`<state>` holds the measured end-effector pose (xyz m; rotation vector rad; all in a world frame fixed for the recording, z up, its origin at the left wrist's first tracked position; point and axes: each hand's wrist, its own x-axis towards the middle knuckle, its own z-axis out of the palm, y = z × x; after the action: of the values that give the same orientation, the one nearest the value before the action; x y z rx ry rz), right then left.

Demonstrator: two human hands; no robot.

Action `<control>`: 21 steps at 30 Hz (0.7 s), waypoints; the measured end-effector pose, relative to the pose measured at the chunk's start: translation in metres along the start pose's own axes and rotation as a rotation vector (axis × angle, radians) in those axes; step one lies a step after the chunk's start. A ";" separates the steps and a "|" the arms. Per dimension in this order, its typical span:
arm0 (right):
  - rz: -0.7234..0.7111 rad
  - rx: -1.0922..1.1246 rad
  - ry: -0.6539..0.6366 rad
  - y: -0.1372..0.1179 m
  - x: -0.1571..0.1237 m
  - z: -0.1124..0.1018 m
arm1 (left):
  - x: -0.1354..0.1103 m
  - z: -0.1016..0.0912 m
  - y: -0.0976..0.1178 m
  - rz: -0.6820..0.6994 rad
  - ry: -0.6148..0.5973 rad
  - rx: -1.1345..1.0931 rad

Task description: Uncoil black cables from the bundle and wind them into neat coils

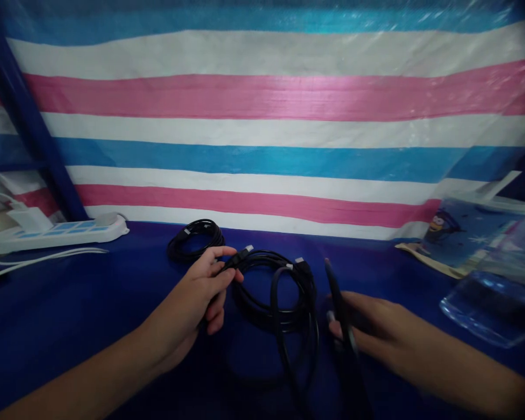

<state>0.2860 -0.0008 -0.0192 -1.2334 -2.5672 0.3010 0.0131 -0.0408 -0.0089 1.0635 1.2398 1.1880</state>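
Between the thumb and fingers of my left hand [203,286] is a black cable plug [245,252] with a silvery metal end pointing up and to the right. Just right of it, a coiled black cable [262,319] lies on the dark blue table; another plug [303,265] with a light tip rests on its right side, and a loop of cable comes forward toward me. My right hand [371,324], right of the coil, is closed on a long, thin black object [342,309]. Motion blur hides what kind it is.
A second coil of black cable [174,248] lies behind my left hand. At left stands a white power strip [61,235] with white cords. On the right are a clear plastic item [485,306] and a printed blue package [459,230]. A striped sheet [262,134] hangs behind the table.
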 end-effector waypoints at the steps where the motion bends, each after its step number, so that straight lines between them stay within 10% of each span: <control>1: 0.000 0.092 -0.047 -0.007 0.001 0.003 | -0.002 0.002 0.001 -0.026 0.004 -0.027; 7: 0.087 0.284 0.082 -0.032 0.004 0.016 | -0.014 0.016 -0.003 -0.072 -0.145 -0.015; 16: -0.171 -0.588 0.405 -0.043 -0.003 0.031 | -0.032 0.040 -0.016 -0.202 -0.439 -0.102; 21: 0.003 0.048 0.298 -0.047 0.006 0.020 | -0.025 0.035 -0.017 -0.332 -0.329 -0.191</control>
<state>0.2412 -0.0259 -0.0233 -1.1678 -2.2913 0.1639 0.0497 -0.0662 -0.0210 0.8327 0.9771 0.8201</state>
